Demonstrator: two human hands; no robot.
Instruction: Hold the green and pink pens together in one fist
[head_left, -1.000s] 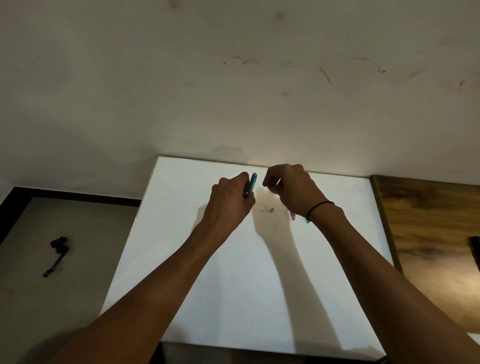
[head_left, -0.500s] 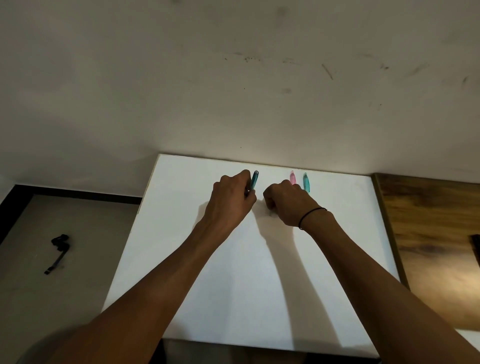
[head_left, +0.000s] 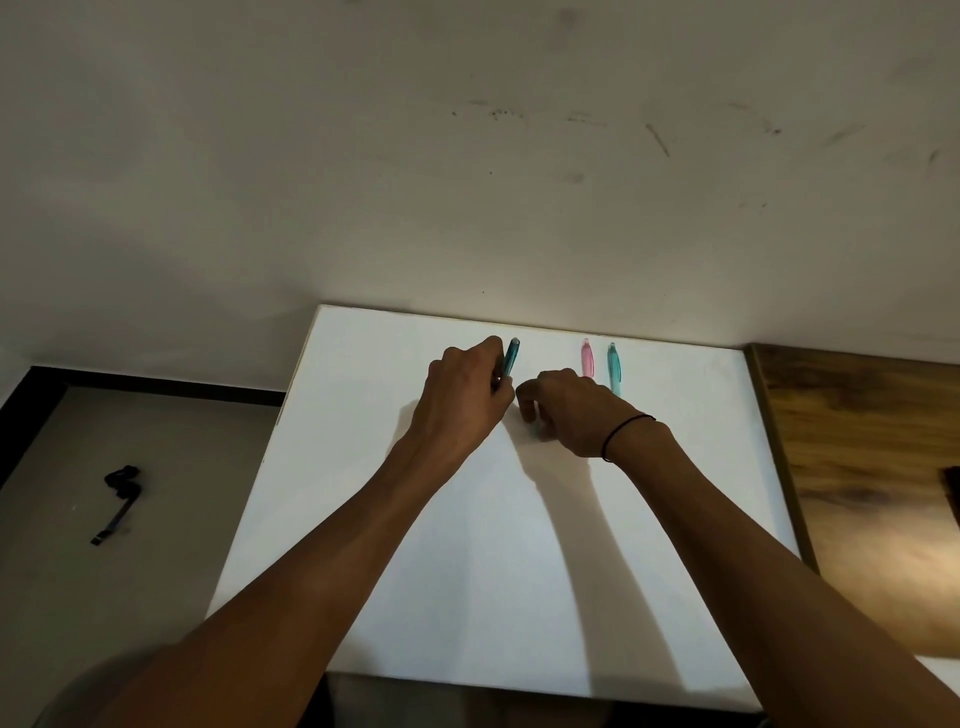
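Head view: left hand gripping teal pen, right hand curled beside pink pen.

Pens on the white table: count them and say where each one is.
3. A teal pen gripped in the left hand; a pink pen and a second teal pen lying side by side beyond the right hand, which may hide more.
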